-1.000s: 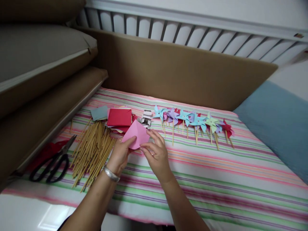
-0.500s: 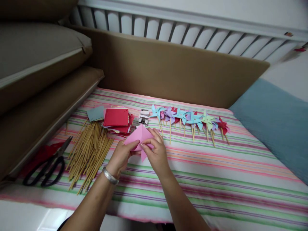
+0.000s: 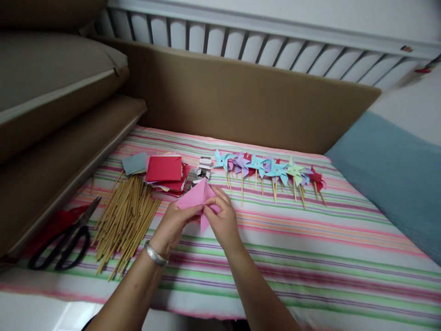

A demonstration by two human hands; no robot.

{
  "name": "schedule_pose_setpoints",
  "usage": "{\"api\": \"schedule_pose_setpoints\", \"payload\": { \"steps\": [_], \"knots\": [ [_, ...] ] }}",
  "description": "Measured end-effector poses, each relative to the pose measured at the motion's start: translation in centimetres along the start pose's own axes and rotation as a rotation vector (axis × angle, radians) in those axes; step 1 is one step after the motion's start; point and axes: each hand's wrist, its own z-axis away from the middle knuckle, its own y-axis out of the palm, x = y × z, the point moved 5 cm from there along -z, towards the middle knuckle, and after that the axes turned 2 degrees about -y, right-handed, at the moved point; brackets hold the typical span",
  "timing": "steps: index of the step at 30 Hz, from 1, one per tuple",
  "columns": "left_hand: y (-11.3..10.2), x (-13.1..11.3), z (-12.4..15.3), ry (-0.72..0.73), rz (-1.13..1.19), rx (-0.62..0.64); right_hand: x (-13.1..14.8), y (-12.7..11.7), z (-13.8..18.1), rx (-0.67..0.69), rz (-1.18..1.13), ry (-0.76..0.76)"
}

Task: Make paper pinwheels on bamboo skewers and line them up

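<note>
A pink paper square [image 3: 197,196] is held between both hands above the striped cloth [image 3: 310,248], partly folded into a pointed shape. My left hand [image 3: 172,225], with a silver bracelet on the wrist, pinches its near left edge. My right hand [image 3: 222,219] pinches the paper's right part, fingers curled over the fold. Just behind the hands lie a stack of red and coloured paper squares [image 3: 164,169] and a small white stapler-like object [image 3: 203,168].
A pile of thin wooden sticks [image 3: 126,218] lies left of my hands, with black scissors [image 3: 62,241] further left. A row of finished paper pinwheels on sticks [image 3: 268,172] lies behind on the right. Brown cushions stand behind and left; a blue cushion [image 3: 396,179] lies right.
My hands have drawn closer together and folded the pink paper further, so a point now hangs below my right fingers. The view has shifted slightly.
</note>
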Motion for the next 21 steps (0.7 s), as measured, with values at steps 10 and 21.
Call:
{"api": "schedule_pose_setpoints", "payload": {
  "steps": [10, 21],
  "knots": [
    [-0.1, 0.2, -0.3, -0.005, -0.042, -0.083, -0.3, -0.1, -0.1, -0.022, -0.023, 0.059],
    [-0.7, 0.0, -0.5, -0.030, -0.115, -0.086, -2.0, -0.5, -0.6, 0.133, -0.456, 0.338]
  ]
}}
